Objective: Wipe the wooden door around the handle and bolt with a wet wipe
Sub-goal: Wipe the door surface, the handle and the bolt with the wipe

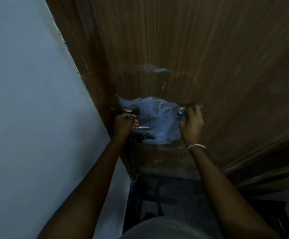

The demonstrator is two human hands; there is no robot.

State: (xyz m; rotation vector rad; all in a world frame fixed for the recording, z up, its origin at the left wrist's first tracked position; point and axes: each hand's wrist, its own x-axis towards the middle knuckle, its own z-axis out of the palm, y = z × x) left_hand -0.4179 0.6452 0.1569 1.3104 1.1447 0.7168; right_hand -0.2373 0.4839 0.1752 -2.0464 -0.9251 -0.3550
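The brown wooden door (192, 49) fills the upper view. A wet bluish sheen (157, 116) covers the wood between my hands. My left hand (124, 125) grips the metal handle (143, 128) near the door's left edge. A small metal bolt piece (127, 110) shows just above that hand. My right hand (191, 122) pinches a small pale wet wipe (181, 112) and presses it against the door at the right rim of the wet patch. A bracelet sits on the right wrist.
A pale wall (28, 100) runs along the left, meeting the door frame (88, 66). A dark lock fitting (143, 137) sits below the handle. Dark floor (166, 195) lies under the door. Lighter smears (154, 69) mark the wood above.
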